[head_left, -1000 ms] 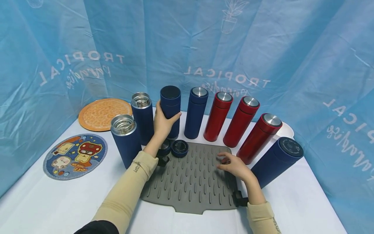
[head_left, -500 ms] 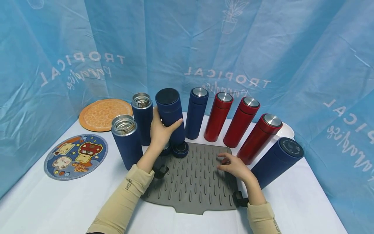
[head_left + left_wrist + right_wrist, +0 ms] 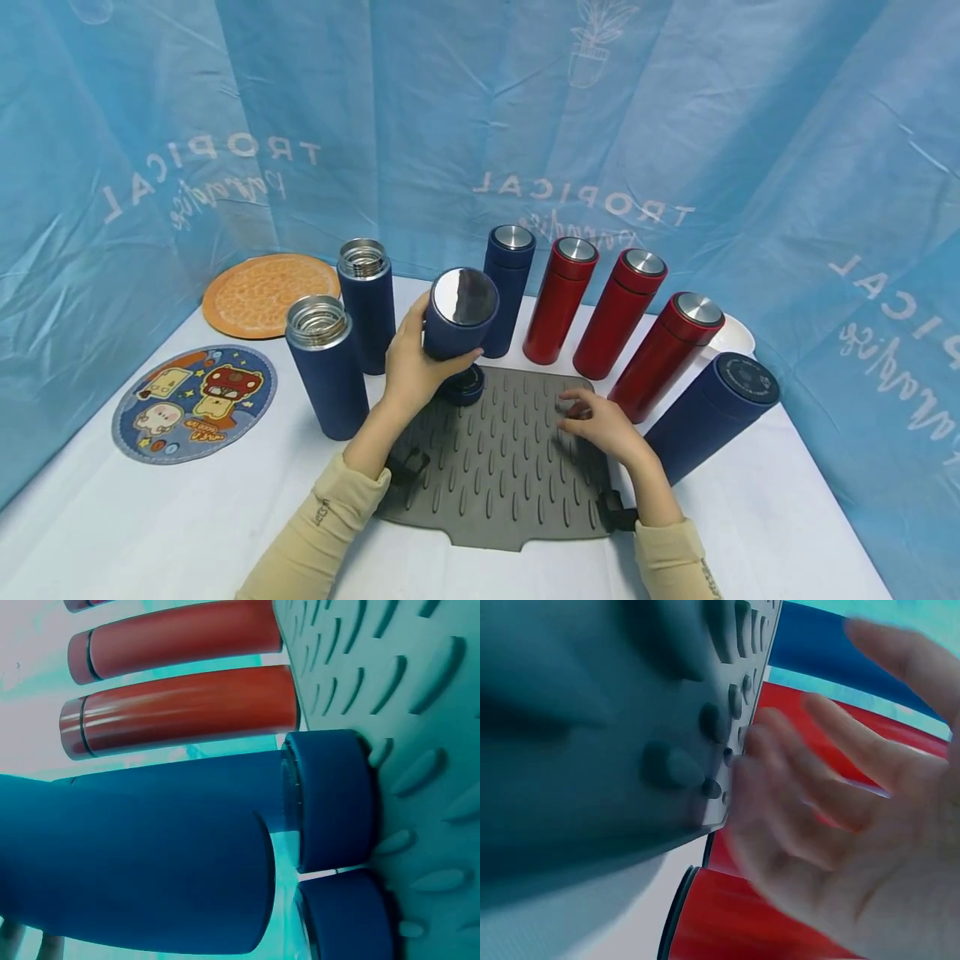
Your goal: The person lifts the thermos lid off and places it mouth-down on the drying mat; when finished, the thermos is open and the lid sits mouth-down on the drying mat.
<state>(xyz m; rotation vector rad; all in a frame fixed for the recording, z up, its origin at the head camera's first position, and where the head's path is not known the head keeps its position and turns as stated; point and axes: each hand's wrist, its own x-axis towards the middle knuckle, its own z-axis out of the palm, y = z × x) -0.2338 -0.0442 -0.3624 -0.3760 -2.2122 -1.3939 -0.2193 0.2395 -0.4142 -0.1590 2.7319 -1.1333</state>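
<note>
My left hand (image 3: 411,362) grips a dark blue thermos bottle (image 3: 452,337), fingers round its side and thumb across the front. The bottle is tilted so that its shiny round top faces me. In the left wrist view the bottle's lower end is beside two blue lids (image 3: 334,802) standing on the grey ridged mat (image 3: 517,467). Only one lid (image 3: 462,387) shows in the head view; the hand and bottle cover the other. Over the mat's right edge, close to a red thermos, my right hand (image 3: 600,425) hovers with fingers loosely bent and nothing in them.
Two lidless blue bottles (image 3: 327,375) stand at left. A closed blue one (image 3: 506,287), three red ones (image 3: 558,304) and a wide blue one (image 3: 708,417) curve round the back and right. Two round mats (image 3: 195,404) lie far left; a white bowl (image 3: 733,336) sits behind.
My left hand has lifted the blue bottle from the back row, brought it nearer over the mat and tipped its top toward me. The right hand has stayed in place.
</note>
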